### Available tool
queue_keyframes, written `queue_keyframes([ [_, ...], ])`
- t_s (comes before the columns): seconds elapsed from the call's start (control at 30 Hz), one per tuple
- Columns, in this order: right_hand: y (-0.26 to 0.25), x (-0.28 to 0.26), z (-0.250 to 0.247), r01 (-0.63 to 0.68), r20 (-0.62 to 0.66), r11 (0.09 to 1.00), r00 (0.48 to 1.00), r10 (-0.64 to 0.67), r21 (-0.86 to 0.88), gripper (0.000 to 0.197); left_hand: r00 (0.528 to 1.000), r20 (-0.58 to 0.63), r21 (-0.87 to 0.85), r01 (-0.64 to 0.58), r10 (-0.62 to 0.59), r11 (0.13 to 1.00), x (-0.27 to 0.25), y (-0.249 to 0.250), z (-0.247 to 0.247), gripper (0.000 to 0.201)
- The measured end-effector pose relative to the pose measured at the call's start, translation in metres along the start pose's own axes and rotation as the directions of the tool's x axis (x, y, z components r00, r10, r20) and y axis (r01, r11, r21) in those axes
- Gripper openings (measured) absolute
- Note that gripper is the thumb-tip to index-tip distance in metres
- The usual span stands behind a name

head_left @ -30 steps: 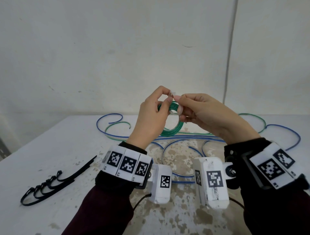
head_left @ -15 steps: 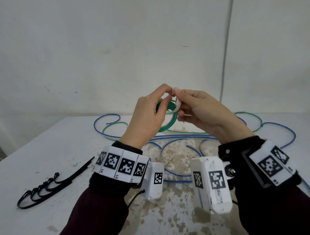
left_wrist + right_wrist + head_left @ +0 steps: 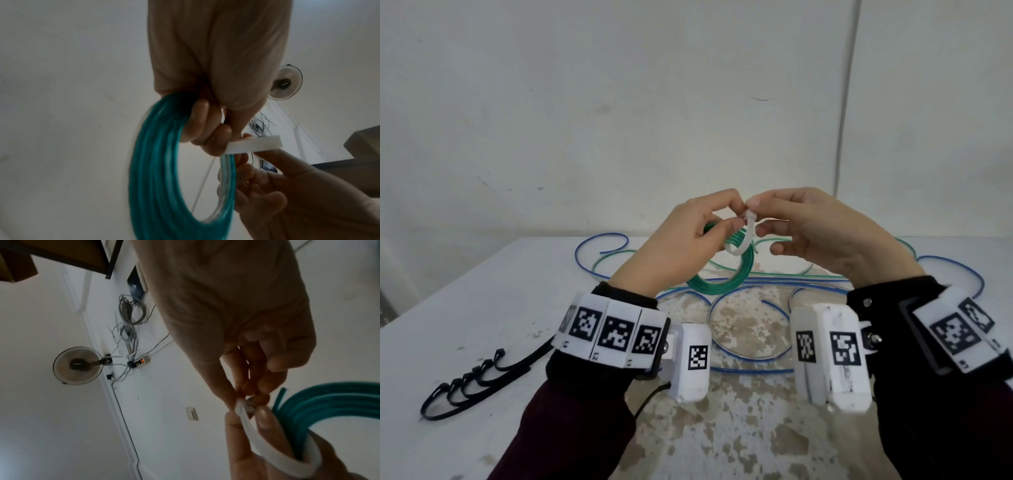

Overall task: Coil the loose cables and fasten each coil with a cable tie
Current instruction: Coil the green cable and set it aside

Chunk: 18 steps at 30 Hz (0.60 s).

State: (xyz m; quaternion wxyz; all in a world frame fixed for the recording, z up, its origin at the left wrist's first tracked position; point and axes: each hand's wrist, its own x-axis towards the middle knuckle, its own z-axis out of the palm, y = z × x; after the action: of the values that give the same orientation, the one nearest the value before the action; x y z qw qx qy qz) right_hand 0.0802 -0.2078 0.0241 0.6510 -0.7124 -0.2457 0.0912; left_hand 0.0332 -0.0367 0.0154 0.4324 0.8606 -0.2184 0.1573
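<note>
A green cable coil [image 3: 726, 286] [image 3: 164, 170] [image 3: 329, 399] hangs in the air above the table, gripped by my left hand [image 3: 688, 240] [image 3: 205, 81]. A white cable tie [image 3: 743, 240] [image 3: 255, 143] [image 3: 267, 451] loops around the coil's upper right side. My right hand [image 3: 808, 226] [image 3: 236, 321] pinches the tie's head end at the top, where its fingertips meet my left thumb and forefinger. In the right wrist view the tie wraps the green strands and both hands pinch its ends together.
Loose blue cables [image 3: 750, 342] and green cables [image 3: 774, 274] sprawl over the white table [image 3: 482, 308] behind and under my hands. Several black cable ties [image 3: 479, 380] lie at the left front. A white wall stands close behind.
Both hands have shifted slightly right and up in view. The white tie now shows as a fuller loop around the coil, its ends brought together at the top.
</note>
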Motion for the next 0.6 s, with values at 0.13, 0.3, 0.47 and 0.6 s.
queue_keyframes([
  [0.13, -0.005, -0.003, -0.011, 0.033, -0.001, 0.999, 0.999, -0.033, 0.019, 0.021, 0.997, 0.071, -0.074, 0.039, -0.034, 0.996, 0.000, 0.013, 0.001, 0.013],
  [0.3, -0.008, -0.004, -0.020, 0.069, -0.052, 0.992, 0.997, -0.064, 0.107, 0.017, 0.990, 0.139, -0.069, 0.043, -0.033, 0.997, -0.004, 0.022, -0.003, 0.013],
  [0.47, -0.005, -0.001, -0.025, 0.105, -0.345, 0.992, 0.936, -0.076, 0.064, 0.015, 0.988, 0.150, -0.093, 0.051, -0.037, 0.994, -0.001, 0.024, 0.006, 0.024],
  [0.6, -0.005, 0.003, -0.011, 0.202, -0.419, 0.976, 0.895, -0.152, 0.078, 0.015, 0.994, 0.093, -0.130, 0.064, -0.052, 0.989, 0.001, 0.023, 0.007, 0.027],
])
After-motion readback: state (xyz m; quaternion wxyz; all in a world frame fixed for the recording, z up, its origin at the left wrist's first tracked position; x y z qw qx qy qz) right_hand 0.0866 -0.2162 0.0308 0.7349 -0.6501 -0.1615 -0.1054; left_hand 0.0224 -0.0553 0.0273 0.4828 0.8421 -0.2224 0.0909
